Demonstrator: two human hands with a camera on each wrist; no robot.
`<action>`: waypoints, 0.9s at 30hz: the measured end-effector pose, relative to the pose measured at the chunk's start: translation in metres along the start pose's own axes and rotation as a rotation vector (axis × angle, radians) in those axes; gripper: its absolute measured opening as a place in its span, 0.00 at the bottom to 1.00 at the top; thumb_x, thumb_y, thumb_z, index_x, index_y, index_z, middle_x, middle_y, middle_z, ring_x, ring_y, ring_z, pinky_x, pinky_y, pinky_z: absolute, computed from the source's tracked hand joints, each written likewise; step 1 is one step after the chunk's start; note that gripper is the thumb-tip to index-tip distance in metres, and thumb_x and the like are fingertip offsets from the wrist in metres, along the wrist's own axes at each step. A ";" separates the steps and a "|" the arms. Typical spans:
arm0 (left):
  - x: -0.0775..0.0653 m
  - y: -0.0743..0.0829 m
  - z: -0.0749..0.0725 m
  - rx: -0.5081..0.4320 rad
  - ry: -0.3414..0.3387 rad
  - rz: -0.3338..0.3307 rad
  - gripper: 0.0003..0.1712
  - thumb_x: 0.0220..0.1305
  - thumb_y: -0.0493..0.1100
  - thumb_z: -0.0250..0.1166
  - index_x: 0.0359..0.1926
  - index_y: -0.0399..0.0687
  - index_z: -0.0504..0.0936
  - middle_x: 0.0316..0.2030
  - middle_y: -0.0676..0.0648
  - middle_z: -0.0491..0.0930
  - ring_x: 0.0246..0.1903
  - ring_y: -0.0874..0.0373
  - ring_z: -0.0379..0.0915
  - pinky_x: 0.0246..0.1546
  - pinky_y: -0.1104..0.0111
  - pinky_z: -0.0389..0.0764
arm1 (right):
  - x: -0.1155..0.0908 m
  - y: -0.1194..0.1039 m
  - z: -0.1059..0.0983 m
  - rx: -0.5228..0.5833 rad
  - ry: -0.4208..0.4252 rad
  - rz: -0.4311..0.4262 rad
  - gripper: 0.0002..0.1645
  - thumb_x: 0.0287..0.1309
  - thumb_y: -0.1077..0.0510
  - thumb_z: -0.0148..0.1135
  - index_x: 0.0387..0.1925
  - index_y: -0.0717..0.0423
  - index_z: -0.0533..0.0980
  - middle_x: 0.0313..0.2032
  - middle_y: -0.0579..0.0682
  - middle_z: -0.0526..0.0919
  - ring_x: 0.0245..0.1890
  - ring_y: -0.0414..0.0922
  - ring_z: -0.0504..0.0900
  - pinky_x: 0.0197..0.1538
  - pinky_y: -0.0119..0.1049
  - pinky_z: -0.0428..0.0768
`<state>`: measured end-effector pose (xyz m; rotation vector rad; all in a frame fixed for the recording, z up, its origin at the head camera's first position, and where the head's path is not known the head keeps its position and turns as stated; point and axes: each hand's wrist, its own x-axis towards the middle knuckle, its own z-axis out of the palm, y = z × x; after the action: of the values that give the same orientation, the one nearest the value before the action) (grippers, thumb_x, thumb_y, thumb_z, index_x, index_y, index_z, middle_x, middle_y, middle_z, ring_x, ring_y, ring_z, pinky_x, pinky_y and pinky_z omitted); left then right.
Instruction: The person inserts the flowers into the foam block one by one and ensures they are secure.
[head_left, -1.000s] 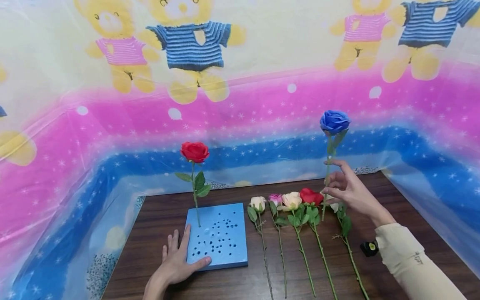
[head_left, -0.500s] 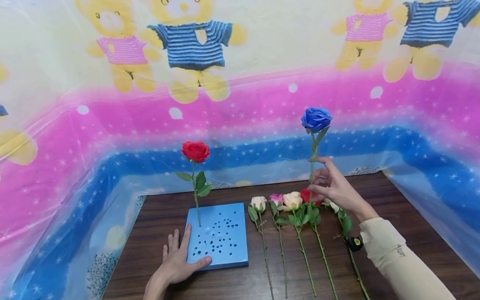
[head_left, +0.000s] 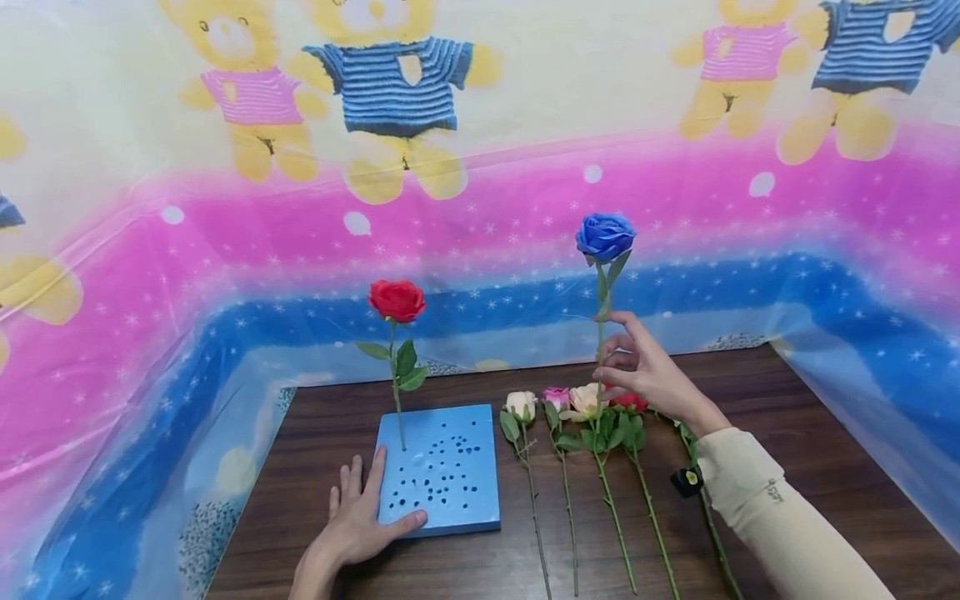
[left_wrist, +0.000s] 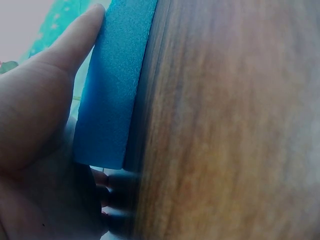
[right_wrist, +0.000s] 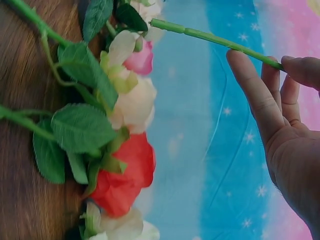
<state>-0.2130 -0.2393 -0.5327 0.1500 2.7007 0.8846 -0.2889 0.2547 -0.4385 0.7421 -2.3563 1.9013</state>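
Observation:
My right hand [head_left: 652, 379] pinches the green stem of a blue rose [head_left: 605, 237], holding it upright above the lying roses. In the right wrist view the stem's [right_wrist: 215, 36] cut lower end hangs free. At the left, my left hand [head_left: 352, 521] rests against a light-blue foam block [head_left: 483, 487] full of small holes. Its thumb [left_wrist: 80, 37] lies over the block's near edge and its fingers spread along the left side. A red rose [head_left: 396, 300] with green leaves stands upright in the block, near its back left corner.
Right of the block, several roses lie in a row on the dark wooden table [head_left: 300, 433]: cream [head_left: 521, 406], pink [head_left: 557, 397], peach [head_left: 583, 403], red [head_left: 628, 402] and a whitish one [right_wrist: 125, 225]. A bear-printed cloth [head_left: 525, 192] hangs behind.
My right hand has carried the blue rose leftward, from the right end of the row to above the peach rose. The left hand and the block have stayed in place.

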 end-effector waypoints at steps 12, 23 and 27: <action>-0.001 -0.002 0.000 -0.001 0.004 -0.003 0.78 0.65 0.75 0.75 0.92 0.49 0.34 0.86 0.21 0.26 0.84 0.20 0.15 0.79 0.24 0.27 | 0.018 -0.007 0.026 0.063 -0.037 -0.005 0.49 0.74 0.72 0.68 0.85 0.40 0.59 0.50 0.73 0.74 0.48 0.62 0.90 0.43 0.61 0.93; -0.001 -0.001 0.000 -0.008 0.008 0.004 0.78 0.64 0.75 0.75 0.93 0.49 0.35 0.86 0.21 0.26 0.84 0.20 0.16 0.79 0.24 0.27 | 0.033 -0.014 0.049 0.084 -0.070 -0.016 0.49 0.75 0.72 0.67 0.84 0.37 0.60 0.49 0.70 0.75 0.47 0.64 0.89 0.43 0.64 0.93; -0.001 -0.001 -0.001 -0.011 0.006 0.006 0.78 0.65 0.75 0.75 0.93 0.50 0.35 0.86 0.21 0.26 0.84 0.21 0.15 0.79 0.24 0.27 | 0.039 -0.015 0.057 0.084 -0.083 -0.025 0.50 0.74 0.73 0.68 0.83 0.36 0.60 0.49 0.71 0.76 0.47 0.68 0.89 0.43 0.65 0.92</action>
<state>-0.2119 -0.2408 -0.5325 0.1535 2.7023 0.9027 -0.3022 0.1863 -0.4269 0.8695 -2.3133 2.0085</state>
